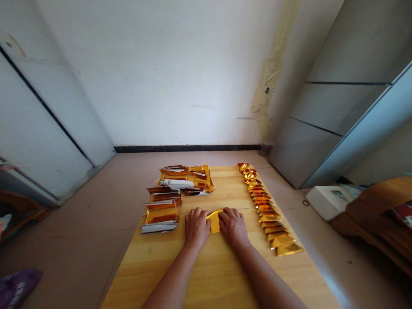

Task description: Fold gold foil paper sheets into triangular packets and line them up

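A small sheet of gold foil paper (215, 222) lies on the wooden table between my two hands. My left hand (196, 226) has its curled fingers on the sheet's left edge. On the right edge, the fingers of my right hand (232, 225) grip it in the same way. Stacks of gold and white foil paper (163, 210) lie to the left of my left hand, with another pile (189, 178) behind them. Along the table's right side runs a row of folded gold foil pieces (268, 216), overlapping one another.
The wooden table (154, 274) stands before a white wall (180, 77). A grey refrigerator (322, 116) is at the right, with a white box (325, 201) beside it. A purple bag (19, 285) lies on the floor at the lower left.
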`<state>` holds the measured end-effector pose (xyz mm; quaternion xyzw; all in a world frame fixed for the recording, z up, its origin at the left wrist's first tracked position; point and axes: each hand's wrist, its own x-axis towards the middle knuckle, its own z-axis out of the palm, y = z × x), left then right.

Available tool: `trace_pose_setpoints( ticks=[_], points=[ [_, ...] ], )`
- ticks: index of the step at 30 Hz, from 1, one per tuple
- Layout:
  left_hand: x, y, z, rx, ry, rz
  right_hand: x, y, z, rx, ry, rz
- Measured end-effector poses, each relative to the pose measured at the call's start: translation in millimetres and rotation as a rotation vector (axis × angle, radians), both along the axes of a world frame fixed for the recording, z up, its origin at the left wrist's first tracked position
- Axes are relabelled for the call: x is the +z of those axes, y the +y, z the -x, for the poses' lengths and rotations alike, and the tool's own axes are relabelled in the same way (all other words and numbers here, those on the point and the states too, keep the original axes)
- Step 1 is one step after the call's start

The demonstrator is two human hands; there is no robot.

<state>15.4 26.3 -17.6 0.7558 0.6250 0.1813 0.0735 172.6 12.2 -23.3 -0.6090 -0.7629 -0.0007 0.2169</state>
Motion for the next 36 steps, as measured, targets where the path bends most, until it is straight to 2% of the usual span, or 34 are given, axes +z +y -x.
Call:
trace_pose_setpoints(
  ticks=[6, 12, 21, 24, 29, 36],
  points=[
    [0.0, -0.1, -1.6, -0.001, -0.016, -0.001, 2.2, 0.0, -1.4, 0.006, 0.003, 0.002],
    [-0.4, -1.5, -3.7, 0.058, 0.007, -0.025, 2.1, -2.4, -2.0, -0.002, 0.031, 0.014],
    [-2.4, -0.2, -4.7, 0.03, -0.038, -0.052, -0.4, -2.6, -3.4, -0.023, 0.115, 0.049],
    [-2.8, -0.5, -5.0, -0.02, -0.064, -0.076, -0.8, 3.5, -3.8, -0.051, 0.156, 0.068],
    [-1.8, -1.4, -4.1, -0.082, -0.079, -0.079, 2.2, 14.2, 1.6, 0.032, 0.155, 0.104],
    [-0.7, -0.7, -2.0, -0.049, -0.042, -0.133, -0.1, 15.4, 2.0, 0.037, 0.15, 0.045]
  ],
)
